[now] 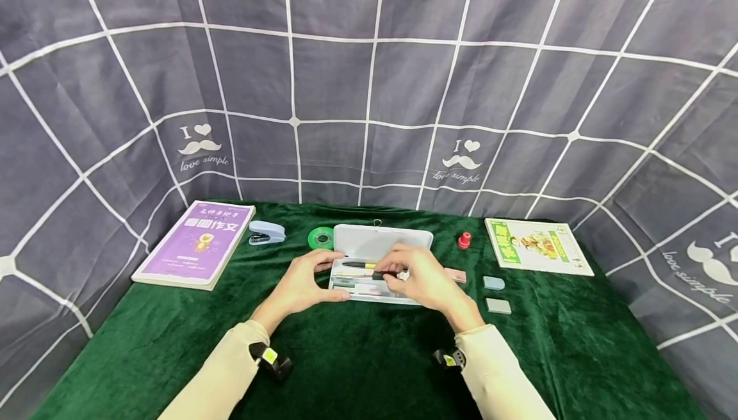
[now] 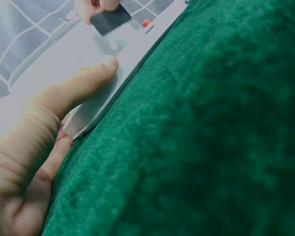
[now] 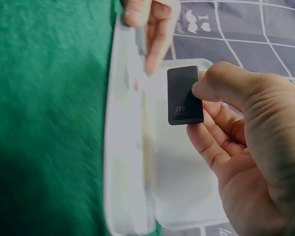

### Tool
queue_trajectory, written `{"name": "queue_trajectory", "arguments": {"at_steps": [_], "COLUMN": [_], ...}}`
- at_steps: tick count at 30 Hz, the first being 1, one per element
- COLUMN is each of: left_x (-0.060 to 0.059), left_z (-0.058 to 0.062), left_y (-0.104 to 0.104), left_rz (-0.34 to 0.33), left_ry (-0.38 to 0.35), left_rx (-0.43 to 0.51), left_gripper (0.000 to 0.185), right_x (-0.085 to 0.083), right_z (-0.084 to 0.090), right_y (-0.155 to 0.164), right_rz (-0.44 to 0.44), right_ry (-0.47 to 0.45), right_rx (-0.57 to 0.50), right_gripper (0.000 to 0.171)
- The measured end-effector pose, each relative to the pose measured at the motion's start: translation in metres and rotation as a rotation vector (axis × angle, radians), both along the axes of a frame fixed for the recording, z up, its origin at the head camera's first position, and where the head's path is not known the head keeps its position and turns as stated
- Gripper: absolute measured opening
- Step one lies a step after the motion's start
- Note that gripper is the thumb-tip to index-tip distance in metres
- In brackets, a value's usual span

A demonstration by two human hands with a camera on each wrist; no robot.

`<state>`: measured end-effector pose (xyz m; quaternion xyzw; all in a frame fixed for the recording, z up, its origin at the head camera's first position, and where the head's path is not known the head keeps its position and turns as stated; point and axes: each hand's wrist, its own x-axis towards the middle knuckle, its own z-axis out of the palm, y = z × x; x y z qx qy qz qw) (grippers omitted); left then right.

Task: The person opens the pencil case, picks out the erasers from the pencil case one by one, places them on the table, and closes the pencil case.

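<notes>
A white pencil case [image 1: 380, 239] lies open on the green cloth, lid tipped back, with pens in its tray [image 1: 360, 287]. My left hand [image 1: 330, 276] grips the case's left end, the thumb [image 2: 86, 83] pressed on its rim [image 2: 96, 105]. My right hand [image 1: 399, 273] pinches a small black eraser [image 3: 185, 96] between thumb and fingers, just above the tray. The eraser [image 2: 110, 18] also shows at the top of the left wrist view. In the right wrist view the case [image 3: 130, 162] sits left of the eraser, with the left hand's fingers [image 3: 150, 29] at its far end.
A purple book [image 1: 196, 244], a pale blue stapler [image 1: 266, 233] and a green tape roll [image 1: 320, 237] lie left of the case. To the right are a red knob [image 1: 464, 239], a pink eraser [image 1: 457, 274], two grey-blue erasers [image 1: 494, 283] and a green-white booklet [image 1: 536, 245]. Grey curtain surrounds the table.
</notes>
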<state>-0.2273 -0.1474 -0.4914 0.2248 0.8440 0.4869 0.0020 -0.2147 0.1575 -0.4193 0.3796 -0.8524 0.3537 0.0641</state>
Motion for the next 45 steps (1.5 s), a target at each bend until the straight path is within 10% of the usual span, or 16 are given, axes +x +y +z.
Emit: {"name": "queue_trajectory", "arguments": {"at_steps": [18, 45], "left_x": [0.001, 0.0], "left_z": [-0.002, -0.004], "left_y": [-0.002, -0.001], "left_rz": [0.017, 0.0], "left_ry": [-0.008, -0.009], "left_rx": [0.01, 0.012], "left_gripper": [0.081, 0.082], "right_x": [0.047, 0.106], "right_z": [0.033, -0.032], "right_y": [0.14, 0.194], "right_rz": [-0.26, -0.178], "right_ry": [0.163, -0.027], "right_rx": [0.059, 0.084], "right_gripper": [0.042, 0.045]}}
